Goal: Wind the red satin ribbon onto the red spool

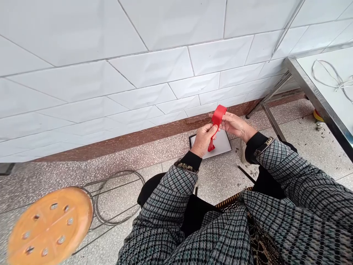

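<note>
Both hands are raised in front of me over the floor, working on a glossy red ribbon [220,113] bent into a loop. My left hand [202,140] is closed, its thumb pressing the lower part of the ribbon, and a loose end hangs beneath it. My right hand [235,124] grips the ribbon from the other side, its fingers reaching behind and into the loop; the exact grip is partly hidden. Below the hands lies a white rectangular panel or shallow box [222,144] with a dark edge, partly covered by them.
An orange round stool seat [52,228] with holes lies tipped over at lower left, its metal legs [118,197] stretching toward me. On the right stands a metal-framed table [317,92] with a white cord [328,75] on top. A tiled wall [154,68] rises ahead; dark bits litter the floor.
</note>
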`<state>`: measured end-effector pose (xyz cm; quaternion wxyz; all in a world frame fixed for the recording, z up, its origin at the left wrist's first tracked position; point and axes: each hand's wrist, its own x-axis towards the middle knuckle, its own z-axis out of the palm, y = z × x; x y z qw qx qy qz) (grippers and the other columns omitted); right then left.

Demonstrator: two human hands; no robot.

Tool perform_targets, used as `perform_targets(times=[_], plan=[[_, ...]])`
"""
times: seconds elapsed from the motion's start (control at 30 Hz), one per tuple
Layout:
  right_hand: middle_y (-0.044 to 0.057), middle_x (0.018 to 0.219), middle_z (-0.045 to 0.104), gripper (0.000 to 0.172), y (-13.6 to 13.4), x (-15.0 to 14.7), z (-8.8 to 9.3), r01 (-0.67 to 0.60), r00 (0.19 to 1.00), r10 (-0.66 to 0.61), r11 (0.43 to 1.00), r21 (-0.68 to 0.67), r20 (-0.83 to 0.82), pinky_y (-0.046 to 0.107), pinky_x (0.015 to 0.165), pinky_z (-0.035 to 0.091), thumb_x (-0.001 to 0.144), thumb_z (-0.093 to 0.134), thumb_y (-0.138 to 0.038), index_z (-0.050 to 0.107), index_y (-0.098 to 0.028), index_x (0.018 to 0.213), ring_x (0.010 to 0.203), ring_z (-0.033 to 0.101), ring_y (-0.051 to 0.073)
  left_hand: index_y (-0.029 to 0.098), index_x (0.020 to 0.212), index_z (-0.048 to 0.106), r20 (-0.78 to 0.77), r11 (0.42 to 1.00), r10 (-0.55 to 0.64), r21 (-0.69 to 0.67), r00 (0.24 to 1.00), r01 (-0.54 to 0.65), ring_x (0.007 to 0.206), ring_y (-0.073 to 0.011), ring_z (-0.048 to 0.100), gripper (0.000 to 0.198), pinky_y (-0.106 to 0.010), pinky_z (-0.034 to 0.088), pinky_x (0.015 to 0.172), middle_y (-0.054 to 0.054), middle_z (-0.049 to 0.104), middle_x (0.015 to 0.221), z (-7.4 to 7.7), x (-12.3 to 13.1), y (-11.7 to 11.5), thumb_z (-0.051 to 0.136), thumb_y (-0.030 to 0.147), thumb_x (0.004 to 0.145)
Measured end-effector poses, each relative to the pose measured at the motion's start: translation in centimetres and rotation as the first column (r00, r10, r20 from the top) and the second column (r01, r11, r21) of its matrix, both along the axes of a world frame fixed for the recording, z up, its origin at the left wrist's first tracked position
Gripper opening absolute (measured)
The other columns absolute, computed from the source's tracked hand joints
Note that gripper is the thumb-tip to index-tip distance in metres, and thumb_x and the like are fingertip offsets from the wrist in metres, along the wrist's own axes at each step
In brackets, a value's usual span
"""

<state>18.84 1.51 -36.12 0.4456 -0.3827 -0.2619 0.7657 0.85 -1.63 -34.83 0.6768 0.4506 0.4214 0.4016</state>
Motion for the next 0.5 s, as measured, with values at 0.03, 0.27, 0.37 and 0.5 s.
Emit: perform_targets(times=[0.03,0.27,0.37,0.5], plan=[[0.004,0.101,0.082,0.023,-0.1,-0.1,0.2,0.001,1.000,-0.001,1.000,0.006,-0.012,0.026,0.068,0.059,0.079,0.087,-0.028,0.072,-0.024,0.096,0.076,0.066,0.015,0.018,0.073,0.069,-0.010,1.000,-0.002,-0.001,1.000,0.002,0.051,-0.0079,0.041,0.048,-0.026,0.037,0.058,0.004,0.050,0.055,0.1,0.0,0.0,0.081,0.063,0.082],[0.008,0.112,0.083,0.021,-0.7,-1.1,0.8,-0.074,0.996,0.069,0.994,-0.079,-0.063,0.032,0.080,0.062,0.082,0.084,-0.032,0.071,-0.024,0.097,0.092,0.073,0.020,0.019,0.070,0.064,-0.114,0.996,0.089,-0.004,0.990,-0.090,0.051,-0.0086,0.041,0.041,-0.024,0.034,0.054,0.004,0.052,0.056,0.0,0.0,0.1,0.082,0.055,0.080],[0.007,0.105,0.083,0.016,-0.6,-1.3,0.5,-0.094,0.992,0.080,0.985,-0.148,-0.098,0.030,0.075,0.061,0.082,0.080,-0.028,0.070,-0.023,0.094,0.086,0.071,0.019,0.019,0.071,0.066,-0.210,0.979,0.193,0.106,0.959,-0.173,0.054,-0.0097,0.044,0.031,-0.024,0.034,0.056,0.003,0.056,0.059,0.2,0.0,-0.1,0.078,0.044,0.085],[0.005,0.092,0.082,0.011,-0.5,-1.5,0.2,-0.071,0.992,0.046,0.974,-0.217,-0.120,0.029,0.074,0.060,0.083,0.076,-0.026,0.069,-0.023,0.092,0.080,0.068,0.017,0.019,0.068,0.066,-0.284,0.954,0.247,0.237,0.927,-0.181,0.059,-0.0107,0.045,0.024,-0.025,0.037,0.062,0.003,0.057,0.060,0.5,0.1,-0.3,0.073,0.031,0.088]])
